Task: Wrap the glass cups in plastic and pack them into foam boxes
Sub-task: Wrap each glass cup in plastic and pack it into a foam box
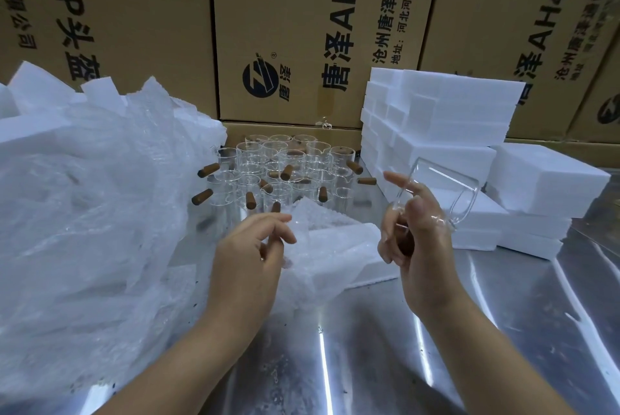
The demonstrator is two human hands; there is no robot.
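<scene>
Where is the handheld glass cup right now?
Head view, right of centre: the glass cup lies tilted in the grip of the right hand, in front of the stacked foam boxes, right of the standing cups.

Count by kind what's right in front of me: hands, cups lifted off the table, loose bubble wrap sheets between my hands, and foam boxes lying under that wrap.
Hands: 2, the left hand and the right hand
Glass cup lifted off the table: 1, held by the right hand
Bubble wrap sheet: 1
Foam box partly under it: 1
Total: 5
</scene>
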